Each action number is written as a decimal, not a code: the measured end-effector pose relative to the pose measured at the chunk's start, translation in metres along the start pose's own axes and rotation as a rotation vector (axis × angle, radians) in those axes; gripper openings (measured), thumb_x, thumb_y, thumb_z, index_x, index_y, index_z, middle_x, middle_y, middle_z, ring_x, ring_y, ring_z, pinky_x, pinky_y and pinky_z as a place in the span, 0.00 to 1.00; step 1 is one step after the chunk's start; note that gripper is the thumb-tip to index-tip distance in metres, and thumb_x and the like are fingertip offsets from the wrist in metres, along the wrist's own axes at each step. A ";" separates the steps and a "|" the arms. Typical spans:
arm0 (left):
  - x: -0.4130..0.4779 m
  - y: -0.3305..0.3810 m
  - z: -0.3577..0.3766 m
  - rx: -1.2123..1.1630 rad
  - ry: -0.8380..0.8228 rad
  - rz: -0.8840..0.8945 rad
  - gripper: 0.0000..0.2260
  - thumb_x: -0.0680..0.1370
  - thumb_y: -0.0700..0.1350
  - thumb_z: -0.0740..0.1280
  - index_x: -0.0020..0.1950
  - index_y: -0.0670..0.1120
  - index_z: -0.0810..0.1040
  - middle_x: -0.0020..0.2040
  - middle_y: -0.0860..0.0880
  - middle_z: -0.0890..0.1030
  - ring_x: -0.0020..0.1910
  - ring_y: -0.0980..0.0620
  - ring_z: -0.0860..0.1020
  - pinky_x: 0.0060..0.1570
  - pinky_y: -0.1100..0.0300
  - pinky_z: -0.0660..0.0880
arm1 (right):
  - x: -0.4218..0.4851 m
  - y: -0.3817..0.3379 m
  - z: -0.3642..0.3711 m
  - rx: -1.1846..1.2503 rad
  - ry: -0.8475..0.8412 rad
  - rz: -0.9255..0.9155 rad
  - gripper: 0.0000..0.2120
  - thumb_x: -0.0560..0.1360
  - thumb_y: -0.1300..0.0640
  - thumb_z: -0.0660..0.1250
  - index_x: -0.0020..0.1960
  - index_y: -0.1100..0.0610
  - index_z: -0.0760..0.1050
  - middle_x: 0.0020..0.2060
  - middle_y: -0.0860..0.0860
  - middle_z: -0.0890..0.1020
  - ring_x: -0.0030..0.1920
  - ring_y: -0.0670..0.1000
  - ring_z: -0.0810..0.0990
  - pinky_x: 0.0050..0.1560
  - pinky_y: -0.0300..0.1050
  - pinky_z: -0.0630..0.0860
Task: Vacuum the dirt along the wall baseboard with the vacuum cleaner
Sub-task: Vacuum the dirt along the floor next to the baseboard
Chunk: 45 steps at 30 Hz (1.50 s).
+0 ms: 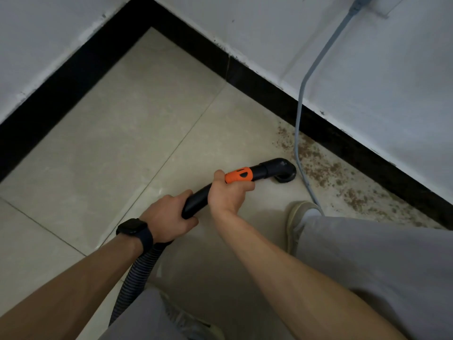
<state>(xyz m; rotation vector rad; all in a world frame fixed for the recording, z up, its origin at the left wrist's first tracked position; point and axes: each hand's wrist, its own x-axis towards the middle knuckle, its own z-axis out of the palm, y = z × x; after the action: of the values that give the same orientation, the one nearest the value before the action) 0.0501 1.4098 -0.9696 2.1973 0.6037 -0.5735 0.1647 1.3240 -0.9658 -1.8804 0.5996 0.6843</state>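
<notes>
The vacuum tube (196,200) is gripped by both hands: the left hand (169,217) is curled round its rear end, the right hand (229,193) round it at the orange collar (239,174). Beyond the right fingers (244,186) the nozzle (284,171) is set on the floor (122,119), beside dirt (318,163) strewn along the baseboard (343,138).

Dim, flat indoor light with a cool grey cast; source not in view. Pale beige glossy floor tiles (127,133) show a dull sheen, no hard glare. Black baseboard strip (73,77) crushed to near-solid black, no detail. Faint, soft-edged shadow under the black vacuum tube with the orange collar (259,171). Left forearm (73,278) reads darker than right forearm (282,261). Wide-angle stretch at the lower edges. Scattered brown dirt specks (318,165) grainy; whole frame slightly soft.
</notes>
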 end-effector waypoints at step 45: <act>0.042 0.011 -0.018 -0.107 0.147 -0.069 0.10 0.72 0.51 0.70 0.44 0.51 0.69 0.34 0.49 0.78 0.30 0.50 0.77 0.30 0.55 0.74 | 0.038 -0.047 0.026 -0.071 -0.082 -0.149 0.25 0.79 0.54 0.68 0.67 0.58 0.58 0.45 0.48 0.75 0.38 0.42 0.75 0.25 0.27 0.67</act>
<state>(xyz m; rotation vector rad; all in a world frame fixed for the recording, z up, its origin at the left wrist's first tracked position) 0.0936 1.4277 -0.9766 2.1372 0.7721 -0.4074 0.2184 1.3614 -0.9711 -1.9309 0.3831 0.6885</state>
